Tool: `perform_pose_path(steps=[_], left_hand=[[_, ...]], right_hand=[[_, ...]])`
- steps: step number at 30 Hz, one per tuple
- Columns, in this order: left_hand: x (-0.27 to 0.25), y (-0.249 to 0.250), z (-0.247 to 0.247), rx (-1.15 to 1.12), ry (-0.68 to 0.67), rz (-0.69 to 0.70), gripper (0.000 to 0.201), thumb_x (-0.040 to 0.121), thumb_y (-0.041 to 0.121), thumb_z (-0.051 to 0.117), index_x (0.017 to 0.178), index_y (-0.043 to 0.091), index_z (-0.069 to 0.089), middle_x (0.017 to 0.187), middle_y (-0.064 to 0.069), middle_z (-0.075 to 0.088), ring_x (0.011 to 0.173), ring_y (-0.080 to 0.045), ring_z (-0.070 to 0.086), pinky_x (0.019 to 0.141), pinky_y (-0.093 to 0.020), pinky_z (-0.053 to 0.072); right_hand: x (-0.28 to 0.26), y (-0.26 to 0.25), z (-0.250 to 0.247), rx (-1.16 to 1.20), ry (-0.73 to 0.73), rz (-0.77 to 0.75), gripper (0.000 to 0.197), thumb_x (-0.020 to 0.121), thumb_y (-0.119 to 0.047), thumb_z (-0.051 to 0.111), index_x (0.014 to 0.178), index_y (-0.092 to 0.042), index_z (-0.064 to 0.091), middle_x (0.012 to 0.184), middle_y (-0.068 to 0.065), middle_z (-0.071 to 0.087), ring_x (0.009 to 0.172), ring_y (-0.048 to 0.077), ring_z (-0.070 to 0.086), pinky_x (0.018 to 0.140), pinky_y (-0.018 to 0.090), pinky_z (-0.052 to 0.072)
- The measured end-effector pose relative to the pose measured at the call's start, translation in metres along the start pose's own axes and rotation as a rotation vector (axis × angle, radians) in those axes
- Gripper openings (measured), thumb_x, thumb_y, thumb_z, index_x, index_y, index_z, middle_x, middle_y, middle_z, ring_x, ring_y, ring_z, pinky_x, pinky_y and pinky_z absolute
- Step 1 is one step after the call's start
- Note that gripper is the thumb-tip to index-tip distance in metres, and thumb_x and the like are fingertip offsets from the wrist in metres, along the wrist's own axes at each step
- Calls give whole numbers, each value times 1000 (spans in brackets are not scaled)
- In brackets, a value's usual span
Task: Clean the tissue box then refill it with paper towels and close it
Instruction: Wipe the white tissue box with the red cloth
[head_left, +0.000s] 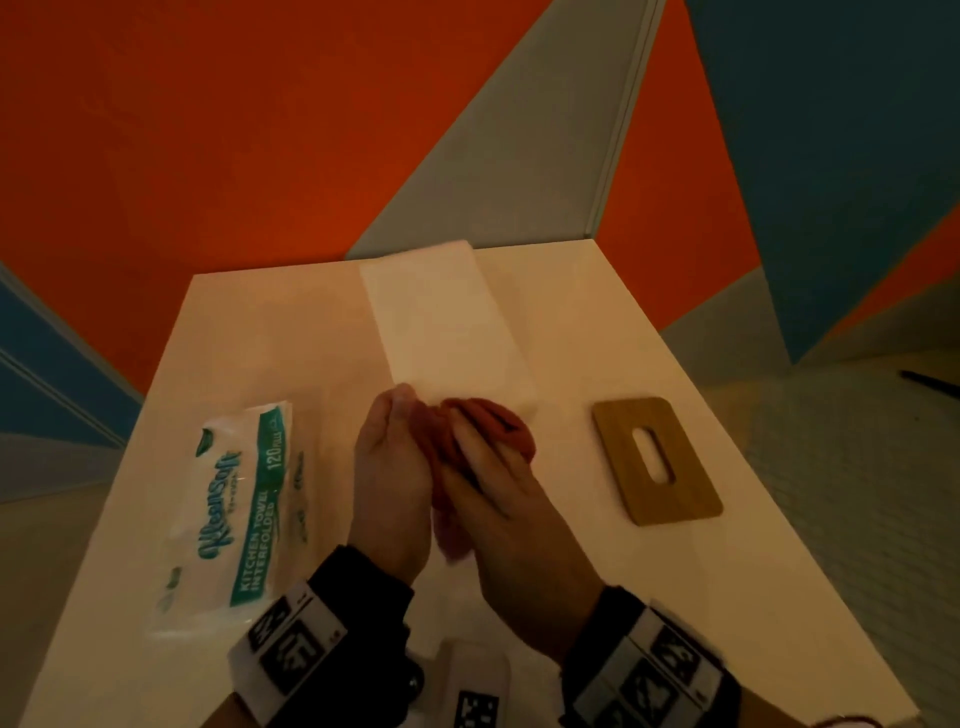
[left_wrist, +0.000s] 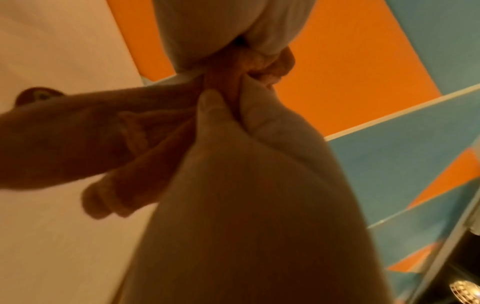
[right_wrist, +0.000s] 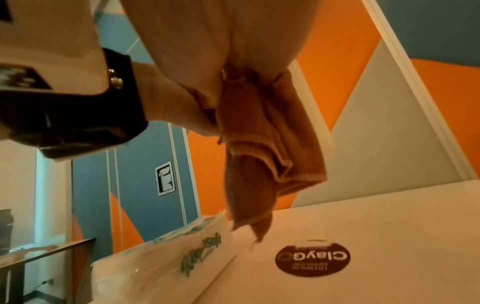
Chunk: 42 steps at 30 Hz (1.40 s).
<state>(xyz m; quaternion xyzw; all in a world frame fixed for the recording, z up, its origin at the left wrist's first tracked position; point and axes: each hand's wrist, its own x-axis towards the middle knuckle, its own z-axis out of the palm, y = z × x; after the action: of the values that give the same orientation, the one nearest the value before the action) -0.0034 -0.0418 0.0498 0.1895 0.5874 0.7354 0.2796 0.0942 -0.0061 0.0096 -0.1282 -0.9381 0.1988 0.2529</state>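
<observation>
A long white tissue box (head_left: 447, 322) lies along the middle of the white table (head_left: 597, 332), without its lid. The wooden lid (head_left: 657, 460), with a slot in it, lies flat to the right. A pack of kitchen paper towels (head_left: 234, 514) lies to the left. In front of the box's near end, my left hand (head_left: 400, 415) and right hand (head_left: 483, 436) hold a bunched rust-red cloth (head_left: 493, 421) between them. In the right wrist view the cloth (right_wrist: 259, 144) hangs in folds from my hand above the table. My left thumb (left_wrist: 207, 102) pinches the cloth (left_wrist: 270, 63).
A round brown sticker (right_wrist: 311, 259) is on the tabletop beside the towel pack (right_wrist: 168, 267). Orange, blue and grey walls stand close behind and beside the table. The table's right edge drops to a tiled floor (head_left: 857, 493).
</observation>
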Motion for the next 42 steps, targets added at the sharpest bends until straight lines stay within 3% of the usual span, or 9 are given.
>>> perform_pose_path(steps=[7, 11, 17, 23, 27, 30, 33, 36, 42], left_hand=[[-2, 12, 6, 18, -26, 133, 31, 97, 13, 33, 69, 14, 46, 68, -7, 49, 63, -13, 47, 51, -13, 44], [-13, 9, 4, 119, -47, 182, 27, 96, 12, 37, 73, 19, 50, 72, 5, 53, 59, 8, 52, 55, -2, 41], [-22, 10, 1, 383, -127, 322, 29, 94, 8, 42, 69, 22, 44, 67, 5, 44, 59, 13, 47, 56, -1, 37], [-24, -2, -13, 446, -321, 197, 21, 92, 21, 43, 72, 16, 48, 67, 0, 48, 59, 0, 45, 54, -6, 37], [-3, -1, -21, 211, -592, -70, 30, 79, 4, 51, 97, 27, 57, 91, 11, 71, 87, 3, 62, 70, -10, 50], [14, 4, -12, 42, -566, -177, 57, 53, -7, 42, 99, 25, 57, 83, 9, 75, 80, -10, 68, 63, -22, 57], [16, 11, -3, 100, -461, -166, 27, 80, 3, 53, 90, 26, 61, 69, 12, 74, 66, -3, 68, 57, -15, 55], [11, 17, 0, 290, -356, -74, 26, 94, 32, 37, 85, 35, 62, 75, 25, 69, 77, 15, 61, 63, 0, 47], [12, 14, -3, 288, -323, -68, 29, 87, 33, 46, 103, 18, 64, 108, -9, 70, 103, -24, 63, 95, -47, 48]], right_hand=[[6, 24, -13, -97, 177, -79, 45, 87, -6, 49, 131, -13, 39, 141, 4, 31, 133, 23, 29, 110, 40, 28], [6, 35, -31, 103, 251, 143, 42, 96, -36, 28, 131, -14, 37, 146, 6, 34, 134, 22, 30, 110, 37, 27], [44, 44, -52, 161, 309, 147, 40, 95, -29, 33, 129, -11, 47, 134, -5, 35, 128, 8, 28, 110, 12, 15], [64, 50, -64, 764, 498, 461, 27, 95, -15, 41, 119, -25, 50, 101, -7, 61, 89, -2, 57, 81, 14, 44], [37, 51, -39, 799, 565, 590, 35, 85, -22, 54, 115, -38, 50, 128, 2, 55, 111, 15, 53, 98, 34, 42], [23, 46, -17, 707, 447, 548, 39, 79, -28, 50, 109, -50, 43, 136, -6, 47, 122, 12, 44, 105, 23, 35], [8, 37, 3, 604, 364, 464, 41, 84, -24, 47, 119, -41, 38, 134, -18, 36, 122, -3, 34, 101, 1, 24], [-4, 37, 12, 539, 357, 400, 41, 89, -29, 39, 130, -30, 36, 143, -9, 31, 132, -3, 28, 108, 7, 21], [-2, 38, -15, 374, 332, 252, 46, 94, -32, 34, 132, -8, 43, 146, 19, 28, 134, 15, 25, 112, 11, 14]])
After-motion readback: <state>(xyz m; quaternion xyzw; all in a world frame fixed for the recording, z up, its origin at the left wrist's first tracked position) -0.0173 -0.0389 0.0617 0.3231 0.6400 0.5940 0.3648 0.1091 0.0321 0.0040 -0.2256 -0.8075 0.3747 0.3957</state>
